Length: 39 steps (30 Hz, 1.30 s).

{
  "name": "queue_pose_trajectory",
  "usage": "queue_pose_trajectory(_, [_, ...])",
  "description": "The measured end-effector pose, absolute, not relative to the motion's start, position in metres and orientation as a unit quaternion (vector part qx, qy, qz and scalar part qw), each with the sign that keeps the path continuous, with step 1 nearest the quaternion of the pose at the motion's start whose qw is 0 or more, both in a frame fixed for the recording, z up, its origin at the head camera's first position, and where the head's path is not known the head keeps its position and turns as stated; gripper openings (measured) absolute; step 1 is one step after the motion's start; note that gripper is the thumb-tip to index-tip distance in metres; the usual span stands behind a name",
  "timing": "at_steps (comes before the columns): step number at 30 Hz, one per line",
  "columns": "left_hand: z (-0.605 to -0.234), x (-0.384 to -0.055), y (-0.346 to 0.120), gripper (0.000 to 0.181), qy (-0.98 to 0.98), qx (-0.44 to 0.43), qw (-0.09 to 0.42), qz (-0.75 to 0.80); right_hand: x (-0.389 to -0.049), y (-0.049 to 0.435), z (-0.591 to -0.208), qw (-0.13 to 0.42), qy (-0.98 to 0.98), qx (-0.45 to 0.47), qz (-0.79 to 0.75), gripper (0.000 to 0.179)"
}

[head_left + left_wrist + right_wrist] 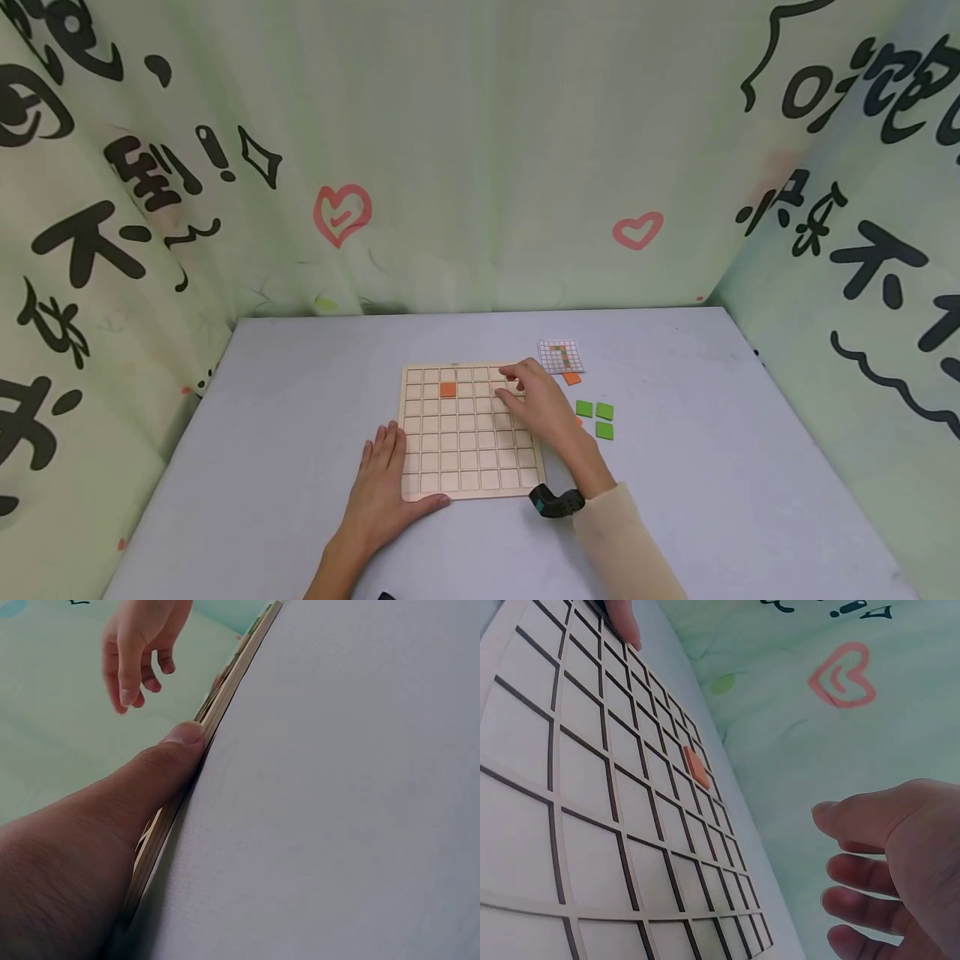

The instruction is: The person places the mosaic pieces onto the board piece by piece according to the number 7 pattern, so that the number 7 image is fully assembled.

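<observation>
A wooden grid board lies on the table, with one orange square tile set in a cell near its far left; the same orange tile shows in the right wrist view. My left hand rests at the board's near left corner, fingers along the left side and thumb on the near edge. In the left wrist view the thumb touches the board's rim. Above the board's far right part hovers my right hand, its fingers loosely bent. Nothing shows between those fingers in the right wrist view.
Right of the board lie 3 green tiles and an orange tile; another bit of orange is mostly hidden by the right hand. A small patterned grid card lies beyond them. Printed curtains surround the white table.
</observation>
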<state>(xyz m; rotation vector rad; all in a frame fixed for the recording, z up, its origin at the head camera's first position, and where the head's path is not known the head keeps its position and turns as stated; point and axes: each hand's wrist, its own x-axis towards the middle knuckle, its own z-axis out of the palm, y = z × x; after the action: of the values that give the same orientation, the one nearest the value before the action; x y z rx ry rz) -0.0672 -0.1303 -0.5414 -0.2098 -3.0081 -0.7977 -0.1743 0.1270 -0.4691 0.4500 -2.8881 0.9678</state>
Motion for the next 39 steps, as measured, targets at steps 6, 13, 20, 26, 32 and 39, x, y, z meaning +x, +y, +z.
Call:
queue_pose_trajectory(6, [-0.542,-0.067,-0.131,0.125,-0.964,-0.068,0.013,-0.258,-0.171,0.139,-0.470,0.042,-0.937,0.136,0.318,0.037])
queue_pose_trajectory(13, [-0.543,-0.067,-0.132,0.125,-0.964,-0.069,0.016,-0.257,-0.168,0.155,-0.475,0.073,-0.934,0.129,0.324,0.036])
queue_pose_trajectory(20, [-0.543,-0.067,-0.132,0.125,-0.964,-0.069,0.020,-0.256,-0.166,0.166,-0.480,0.068,-0.938,0.099,0.326,0.036])
queue_pose_trajectory(26, [-0.544,-0.067,-0.132,0.124,-0.964,-0.070,0.017,-0.255,-0.165,0.174,-0.484,0.057,-0.938,0.074,0.335,0.036])
queue_pose_trajectory(32, [-0.544,-0.066,-0.132,0.123,-0.963,-0.073,0.023,-0.259,-0.164,0.184,-0.490,0.072,-0.937,0.060,0.335,0.035])
queue_pose_trajectory(39, [-0.546,-0.067,-0.131,0.122,-0.963,-0.076,0.045,-0.255,-0.165,0.198,-0.490,0.067,-0.939,0.047,0.333,0.036])
